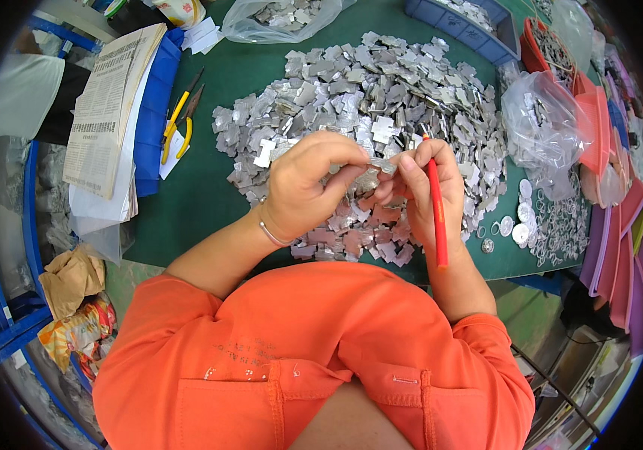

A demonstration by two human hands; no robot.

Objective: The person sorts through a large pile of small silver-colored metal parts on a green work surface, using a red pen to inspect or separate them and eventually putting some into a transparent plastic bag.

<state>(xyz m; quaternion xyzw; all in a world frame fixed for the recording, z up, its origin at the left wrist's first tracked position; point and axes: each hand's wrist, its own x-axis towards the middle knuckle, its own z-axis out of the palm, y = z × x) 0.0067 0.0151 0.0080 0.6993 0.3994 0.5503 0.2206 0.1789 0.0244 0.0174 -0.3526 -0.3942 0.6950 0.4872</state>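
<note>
My left hand [310, 180] pinches a small silvery metal piece [381, 165] between thumb and forefinger. Close by on the right, my right hand [430, 184] has its fingertips at the same piece. A slim red pen-like tool [439, 225] rests in the right hand, its narrow end pointing away from me; whether it is a pen or another tool, I cannot tell. Under and beyond both hands spreads a large heap of flat, notched metal pieces [411, 82]. The fingers partly cover the held piece.
Yellow-handled pliers [175, 124] lie left of the heap, beside a blue bin [158, 112] with newspaper [104, 112] against it. On the right are a plastic bag [542, 127], red trays [591, 127], round discs [524, 217] and small rings [561, 225]. A blue-grey crate [471, 34] stands behind.
</note>
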